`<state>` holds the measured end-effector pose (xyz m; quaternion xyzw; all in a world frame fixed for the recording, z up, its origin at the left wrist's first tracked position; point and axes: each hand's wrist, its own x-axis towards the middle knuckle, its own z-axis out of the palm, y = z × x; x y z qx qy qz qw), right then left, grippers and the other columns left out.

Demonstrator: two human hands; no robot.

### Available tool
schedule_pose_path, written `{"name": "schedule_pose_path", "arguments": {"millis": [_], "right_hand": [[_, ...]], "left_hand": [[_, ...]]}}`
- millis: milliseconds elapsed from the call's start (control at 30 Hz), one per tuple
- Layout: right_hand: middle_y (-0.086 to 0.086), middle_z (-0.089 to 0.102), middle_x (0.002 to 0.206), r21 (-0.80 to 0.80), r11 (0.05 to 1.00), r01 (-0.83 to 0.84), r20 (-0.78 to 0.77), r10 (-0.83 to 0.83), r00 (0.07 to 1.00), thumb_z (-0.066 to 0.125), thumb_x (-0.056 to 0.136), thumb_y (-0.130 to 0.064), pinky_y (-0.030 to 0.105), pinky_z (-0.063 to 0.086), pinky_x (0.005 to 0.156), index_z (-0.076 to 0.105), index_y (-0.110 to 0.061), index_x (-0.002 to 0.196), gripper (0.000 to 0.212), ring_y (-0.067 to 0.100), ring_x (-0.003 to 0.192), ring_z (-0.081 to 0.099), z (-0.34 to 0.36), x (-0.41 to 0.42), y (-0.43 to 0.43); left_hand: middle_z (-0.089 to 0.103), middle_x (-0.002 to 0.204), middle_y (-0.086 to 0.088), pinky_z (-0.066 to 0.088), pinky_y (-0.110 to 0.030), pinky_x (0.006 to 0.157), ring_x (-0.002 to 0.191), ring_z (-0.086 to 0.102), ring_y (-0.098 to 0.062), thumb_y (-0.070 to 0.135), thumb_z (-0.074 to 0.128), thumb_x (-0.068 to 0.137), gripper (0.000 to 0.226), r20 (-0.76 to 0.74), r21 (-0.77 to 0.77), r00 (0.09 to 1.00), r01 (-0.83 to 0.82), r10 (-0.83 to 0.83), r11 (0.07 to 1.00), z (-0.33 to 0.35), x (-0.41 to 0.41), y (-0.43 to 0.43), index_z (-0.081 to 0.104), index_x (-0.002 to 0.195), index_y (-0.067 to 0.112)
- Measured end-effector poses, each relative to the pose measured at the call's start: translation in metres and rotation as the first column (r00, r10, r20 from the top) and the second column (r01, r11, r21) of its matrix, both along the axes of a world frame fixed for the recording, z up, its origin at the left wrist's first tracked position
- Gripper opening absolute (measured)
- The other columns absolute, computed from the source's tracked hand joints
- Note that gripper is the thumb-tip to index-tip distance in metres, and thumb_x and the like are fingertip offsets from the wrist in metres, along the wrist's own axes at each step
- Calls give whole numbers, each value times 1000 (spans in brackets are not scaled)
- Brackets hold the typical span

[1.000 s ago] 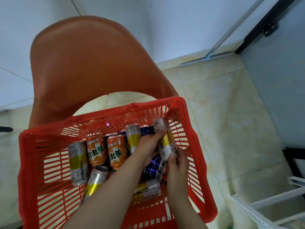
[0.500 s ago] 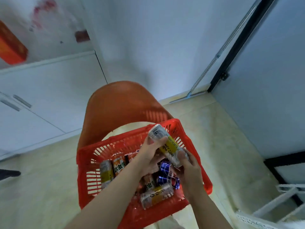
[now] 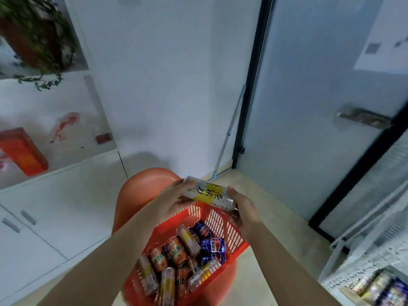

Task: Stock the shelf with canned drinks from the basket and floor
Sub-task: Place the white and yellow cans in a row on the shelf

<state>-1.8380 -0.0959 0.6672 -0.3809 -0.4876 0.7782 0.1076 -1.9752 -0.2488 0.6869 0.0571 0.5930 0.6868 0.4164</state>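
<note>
Both hands are gripping one can: the left hand point(image 3: 174, 202) is curling its fingers round the can's left end, and the right hand point(image 3: 242, 208) is cupping the right end from below. So the hands are clamped together on a single silver-and-yellow can point(image 3: 209, 194), which is lying nearly level, its right end dipping slightly. The can is hanging in the air between the hands, directly above the far rim of the red basket point(image 3: 231, 233). Below the hands and nearer the person, the loose cans point(image 3: 187, 250) are lying jumbled on their sides in the basket, orange, silver and blue mixed. The basket is sitting on an orange chair point(image 3: 141, 191), its right side appearing to overhang the seat. The white shelf point(image 3: 353, 268) is standing low and to the right of the right hand, with the shelved cans point(image 3: 379, 286) blurred on it.

Risks, as judged: the hand-over to one hand is the weak point. A smooth round can could be slipping as one grip is releasing, then falling onto the cans below or past the rim to the floor and denting. A forearm brushing the basket could be tipping it off the chair. The shelf edge is too blurred to judge clearance.
</note>
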Motion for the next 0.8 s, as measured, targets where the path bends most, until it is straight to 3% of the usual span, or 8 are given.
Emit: {"name": "schedule_pose_path", "arguments": {"millis": [100, 200, 300, 367, 467, 600, 667, 800], "right_hand": [[11, 72, 99, 94, 995, 43, 14, -44, 999, 70, 81, -51, 22, 43, 45, 70, -15, 104, 42, 18, 72, 63, 30, 29, 11], [9, 69, 81, 169, 978, 120, 6, -122, 992, 66, 84, -54, 22, 43, 48, 69, -12, 91, 43, 14, 61, 58, 58, 69, 28], [7, 66, 73, 243, 947, 213, -53, -206, 977, 66, 81, -59, 28, 50, 59, 69, -9, 89, 51, 16, 60, 57, 80, 114, 51], [7, 63, 71, 248, 926, 286, -137, -259, 956, 69, 79, -57, 30, 51, 63, 69, -9, 85, 49, 17, 59, 55, 93, 154, 70], [8, 62, 77, 265, 900, 348, -248, -285, 926, 69, 83, -51, 30, 55, 71, 69, -9, 84, 42, 17, 69, 56, 112, 227, 95], [4, 66, 76, 251, 864, 436, -388, -322, 863, 71, 77, -46, 33, 56, 87, 70, -5, 90, 43, 15, 74, 60, 134, 328, 121], [0, 67, 73, 276, 848, 453, -419, -317, 851, 69, 79, -41, 34, 54, 89, 69, -6, 90, 36, 14, 74, 61, 142, 375, 130], [12, 73, 99, 403, 730, 552, -397, -404, 824, 69, 87, -34, 33, 56, 84, 68, -8, 101, 29, 23, 95, 69, 156, 458, 146]], "left_hand": [[56, 119, -23, 50, -39, 98, 108, 57, -32, 17, 63, 90, 27, -71, 8, 993, 97, -96, 995, 23, 27, 10, 58, 115, 6], [58, 124, -23, 44, -43, 106, 119, 55, -35, 22, 69, 84, 40, -136, 3, 972, 196, -194, 981, 42, 58, 28, 59, 120, 6], [63, 122, -20, 47, -39, 100, 114, 58, -33, 28, 74, 75, 55, -167, 19, 948, 278, -271, 960, 61, 100, 58, 59, 124, 7], [65, 118, -18, 48, -37, 97, 105, 60, -28, 25, 69, 80, 46, -158, 70, 943, 308, -295, 949, 72, 138, 83, 61, 121, 6], [66, 117, -18, 49, -36, 92, 103, 60, -26, 20, 62, 86, 28, -129, 160, 934, 350, -332, 923, 84, 208, 119, 67, 112, 9], [68, 113, -15, 44, -37, 100, 101, 61, -23, 23, 65, 79, 37, -36, 316, 931, 355, -363, 880, 97, 308, 167, 66, 112, 6], [66, 116, -16, 45, -35, 98, 100, 62, -22, 22, 69, 77, 46, 5, 396, 919, 360, -394, 845, 104, 355, 192, 61, 119, 2], [71, 106, -14, 46, -35, 97, 96, 65, -23, 21, 64, 77, 41, 46, 484, 864, 419, -501, 768, 117, 454, 236, 63, 113, 2]]}}
